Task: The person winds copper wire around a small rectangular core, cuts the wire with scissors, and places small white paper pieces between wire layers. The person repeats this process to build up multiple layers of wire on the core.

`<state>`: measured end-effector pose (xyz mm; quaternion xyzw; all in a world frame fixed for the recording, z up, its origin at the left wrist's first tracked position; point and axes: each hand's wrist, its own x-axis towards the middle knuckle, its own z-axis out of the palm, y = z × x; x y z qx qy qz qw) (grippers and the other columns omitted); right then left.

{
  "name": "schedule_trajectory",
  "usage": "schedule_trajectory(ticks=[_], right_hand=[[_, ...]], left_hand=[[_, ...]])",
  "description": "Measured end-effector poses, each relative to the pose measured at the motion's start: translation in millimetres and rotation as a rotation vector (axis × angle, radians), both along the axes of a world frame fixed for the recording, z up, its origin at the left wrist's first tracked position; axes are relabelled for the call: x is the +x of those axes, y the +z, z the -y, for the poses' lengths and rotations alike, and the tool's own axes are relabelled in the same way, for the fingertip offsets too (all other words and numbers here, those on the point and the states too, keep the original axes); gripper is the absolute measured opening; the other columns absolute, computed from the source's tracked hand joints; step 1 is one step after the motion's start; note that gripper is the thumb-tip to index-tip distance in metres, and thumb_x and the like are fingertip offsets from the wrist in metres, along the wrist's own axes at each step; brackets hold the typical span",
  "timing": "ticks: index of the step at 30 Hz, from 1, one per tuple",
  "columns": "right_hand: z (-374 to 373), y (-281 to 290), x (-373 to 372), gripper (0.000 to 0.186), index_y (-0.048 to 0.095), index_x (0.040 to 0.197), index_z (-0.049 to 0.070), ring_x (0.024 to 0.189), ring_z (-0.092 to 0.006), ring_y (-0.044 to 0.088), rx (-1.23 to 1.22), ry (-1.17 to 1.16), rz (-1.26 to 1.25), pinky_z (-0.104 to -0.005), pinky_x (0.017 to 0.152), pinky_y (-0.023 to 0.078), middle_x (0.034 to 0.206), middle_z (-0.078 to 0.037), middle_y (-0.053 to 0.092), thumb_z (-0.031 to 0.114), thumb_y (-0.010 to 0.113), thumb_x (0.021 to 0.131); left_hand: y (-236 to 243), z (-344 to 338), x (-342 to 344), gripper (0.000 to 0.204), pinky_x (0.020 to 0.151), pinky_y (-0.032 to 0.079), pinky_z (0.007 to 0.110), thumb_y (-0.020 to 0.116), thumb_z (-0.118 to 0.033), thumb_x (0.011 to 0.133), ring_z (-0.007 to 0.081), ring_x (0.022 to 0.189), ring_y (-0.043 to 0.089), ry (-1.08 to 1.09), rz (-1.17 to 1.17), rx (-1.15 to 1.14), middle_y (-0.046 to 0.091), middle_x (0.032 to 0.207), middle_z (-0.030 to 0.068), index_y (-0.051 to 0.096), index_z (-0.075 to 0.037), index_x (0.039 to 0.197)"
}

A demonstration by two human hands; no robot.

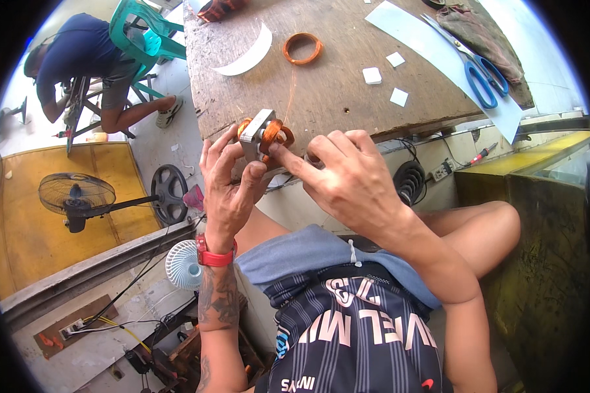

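Observation:
My left hand (226, 177) is wrapped round a small motor stator (258, 128), a grey metal core with orange copper windings (273, 133), held up at the table's near edge. My right hand (347, 173) has its index fingertip pressed to the winding on the stator's right side, with the other fingers curled in. Its thumb is mostly hidden. From the stator a thin copper wire (292, 92) runs up to the loose ring of copper wire (302, 48) lying on the wooden table (242, 98).
A curved white paper piece (246, 56) and several small white squares (372, 75) lie on the table. At the right are blue-handled scissors (482, 75), a white sheet (432, 52) and a brown cloth (482, 33). A fan (77, 196) and a bent-over person (78, 62) are at left.

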<state>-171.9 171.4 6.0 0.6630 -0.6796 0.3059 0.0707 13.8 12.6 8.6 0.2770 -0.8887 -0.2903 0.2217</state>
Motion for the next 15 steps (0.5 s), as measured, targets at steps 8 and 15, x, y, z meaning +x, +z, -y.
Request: schedule_trajectory(ticks=[8, 15], right_hand=[[6.3, -15.1, -9.2, 0.044, 0.071, 0.136, 0.015, 0.095, -0.0183, 0.061, -0.034, 0.043, -0.094, -0.0356, 0.091, 0.044, 0.098, -0.001, 0.062, 0.019, 0.068, 0.093], [1.5, -5.6, -13.9, 0.046, 0.071, 0.134, 0.012, 0.091, -0.0176, 0.064, -0.019, 0.106, 0.233, -0.0356, 0.089, 0.046, 0.095, -0.002, 0.065, 0.011, 0.077, 0.088]], left_hand=[[-7.7, 1.8, 1.4, 0.048, 0.129, 0.014, 0.060, 0.063, -0.055, 0.102, 0.0322, 0.147, 0.048, 0.014, 0.000, -0.012, 0.061, 0.148, 0.0172, 0.071, -0.010, 0.116], [-3.6, 4.0, 0.6, 0.042, 0.129, 0.014, 0.061, 0.064, -0.049, 0.102, 0.0323, 0.147, 0.048, -0.015, 0.031, -0.056, 0.061, 0.148, 0.0162, 0.072, -0.011, 0.116]])
